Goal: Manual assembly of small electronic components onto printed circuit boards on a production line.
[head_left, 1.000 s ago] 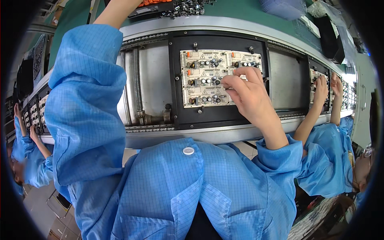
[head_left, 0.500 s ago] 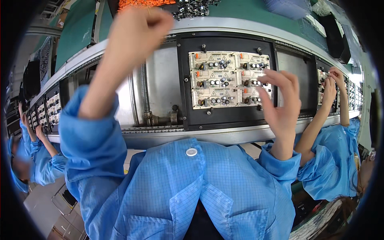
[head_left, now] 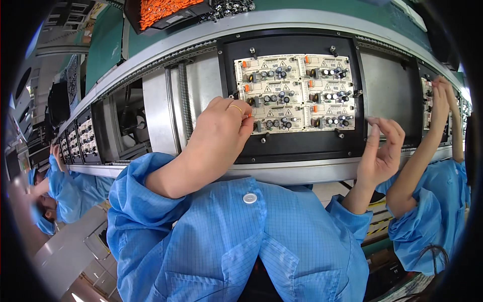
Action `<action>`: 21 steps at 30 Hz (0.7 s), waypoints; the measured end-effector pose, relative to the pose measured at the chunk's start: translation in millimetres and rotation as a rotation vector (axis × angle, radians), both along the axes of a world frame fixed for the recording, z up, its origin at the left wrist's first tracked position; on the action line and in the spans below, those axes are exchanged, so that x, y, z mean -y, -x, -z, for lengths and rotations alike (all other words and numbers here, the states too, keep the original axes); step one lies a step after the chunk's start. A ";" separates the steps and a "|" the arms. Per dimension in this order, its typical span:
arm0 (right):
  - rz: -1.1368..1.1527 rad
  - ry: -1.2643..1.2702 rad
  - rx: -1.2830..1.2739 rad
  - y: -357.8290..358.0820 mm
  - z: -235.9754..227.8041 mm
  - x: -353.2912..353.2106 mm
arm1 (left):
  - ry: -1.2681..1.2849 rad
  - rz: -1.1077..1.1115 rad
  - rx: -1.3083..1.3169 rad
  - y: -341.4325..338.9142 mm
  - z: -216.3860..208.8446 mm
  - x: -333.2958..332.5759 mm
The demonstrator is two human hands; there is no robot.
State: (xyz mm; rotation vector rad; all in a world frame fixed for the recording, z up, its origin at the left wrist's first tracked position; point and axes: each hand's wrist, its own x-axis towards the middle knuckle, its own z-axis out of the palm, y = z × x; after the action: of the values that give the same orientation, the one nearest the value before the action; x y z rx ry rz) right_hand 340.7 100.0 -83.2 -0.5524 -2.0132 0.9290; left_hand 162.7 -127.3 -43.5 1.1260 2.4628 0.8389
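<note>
A black frame (head_left: 297,149) in front of me carries a panel of several cream circuit boards (head_left: 301,93) with capacitors and small orange parts. My left hand (head_left: 221,123), a ring on one finger, is closed in a pinch over the lower left board. A bit of a small orange component (head_left: 249,115) shows at its fingertips, mostly covered by them. Just right of the frame hovers my right hand (head_left: 383,151), fingers loosely bent and thumb apart, with nothing visible in it.
Beyond the conveyor rail (head_left: 302,20) stands a black bin of orange parts (head_left: 166,11), beside a pile of dark metallic pieces (head_left: 229,7). A threaded rod (head_left: 184,100) lies left of the frame. Co-workers in blue (head_left: 427,201) work at frames on both sides.
My left hand has come down from near the orange parts to the lower left board. My right hand has drawn away from the boards, rightward and nearer to me. The view has shifted slightly.
</note>
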 end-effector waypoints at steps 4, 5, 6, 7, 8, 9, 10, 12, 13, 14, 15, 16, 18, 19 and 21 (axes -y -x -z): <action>0.002 0.034 -0.053 -6.0 1.5 1.2 | 0.060 0.047 -0.113 0.3 0.6 -4.8; -0.011 0.034 -0.055 -6.8 0.9 1.9 | 0.077 0.056 -0.147 0.3 0.4 -5.6; -0.005 0.037 -0.053 -7.6 0.2 2.9 | 0.080 0.063 -0.145 -0.2 0.1 -6.2; -0.014 0.027 -0.049 -7.5 -0.1 3.5 | 0.098 0.066 -0.157 -1.3 -1.8 -6.7; -0.022 0.017 -0.044 -7.4 -0.4 3.9 | 0.116 0.068 -0.169 -2.2 -3.6 -7.3; -0.031 0.006 -0.039 -7.7 -0.3 3.8 | 0.134 0.071 -0.181 -2.5 -5.1 -8.3; -0.029 0.010 -0.043 -8.1 0.1 3.2 | 0.138 0.073 -0.184 -2.1 -6.3 -9.9; -0.039 -0.012 -0.030 -9.0 0.4 2.3 | 0.167 0.085 -0.180 -1.1 -7.8 -12.6; -0.045 -0.024 -0.021 -9.3 0.2 2.2 | 0.180 0.091 -0.176 -0.7 -7.7 -13.3; -0.045 -0.022 -0.021 -9.4 -0.2 2.3 | 0.182 0.092 -0.176 0.0 -7.1 -13.6; -0.042 -0.025 -0.015 -9.2 -0.7 2.7 | 0.174 0.102 -0.174 0.9 -6.2 -13.8; -0.038 -0.029 -0.010 -8.9 -1.0 2.9 | 0.167 0.113 -0.173 1.8 -5.4 -14.0; -0.035 -0.035 0.001 -10.7 -0.8 1.8 | 0.156 0.124 -0.165 2.1 -4.3 -14.3; -0.037 -0.034 -0.004 -11.6 0.3 0.7 | 0.137 0.096 -0.124 3.0 -5.0 -13.7; -0.042 -0.034 -0.014 -13.4 2.1 -2.8 | 0.096 0.039 -0.042 6.3 -6.7 -12.5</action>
State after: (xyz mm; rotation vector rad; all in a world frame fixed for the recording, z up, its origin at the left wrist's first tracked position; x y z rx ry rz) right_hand 354.0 102.7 -85.3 -0.4849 -2.0314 0.9191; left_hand 156.5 -114.8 -36.8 1.1647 2.4775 0.6850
